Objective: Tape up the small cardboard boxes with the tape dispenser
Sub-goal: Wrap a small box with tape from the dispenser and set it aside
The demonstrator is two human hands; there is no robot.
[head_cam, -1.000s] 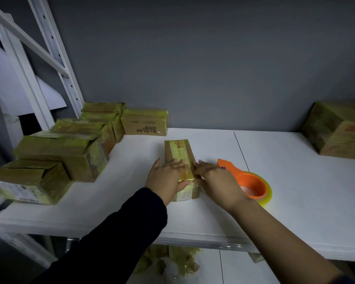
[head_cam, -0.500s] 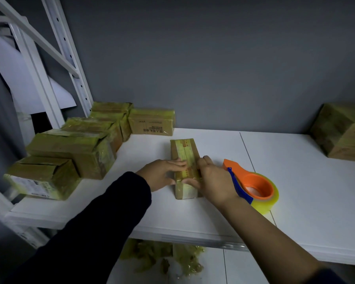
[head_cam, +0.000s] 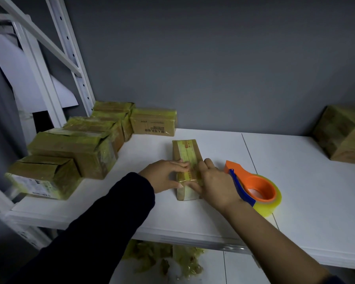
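Observation:
A small narrow cardboard box (head_cam: 186,150) lies lengthwise on the white shelf (head_cam: 193,218), with yellowish tape running along its top. My left hand (head_cam: 164,178) presses against its left side, fingers laid over the top edge. From the right, my right hand (head_cam: 213,183) rests on the box's near end, with fingers flat on the tape. The tape dispenser (head_cam: 256,189), orange with a blue blade guard and a clear yellowish roll, lies on the shelf just right of my right hand, untouched.
Several taped boxes (head_cam: 74,148) are stacked along the shelf's left side by the white rack upright (head_cam: 74,56). A larger taped box (head_cam: 344,134) sits at the far right. Crumpled tape scraps (head_cam: 168,261) lie on the lower level below the shelf edge.
Both hands slid toward the near end of the box, smoothing the tape down. The view has shifted slightly left. The dispenser has stayed in place.

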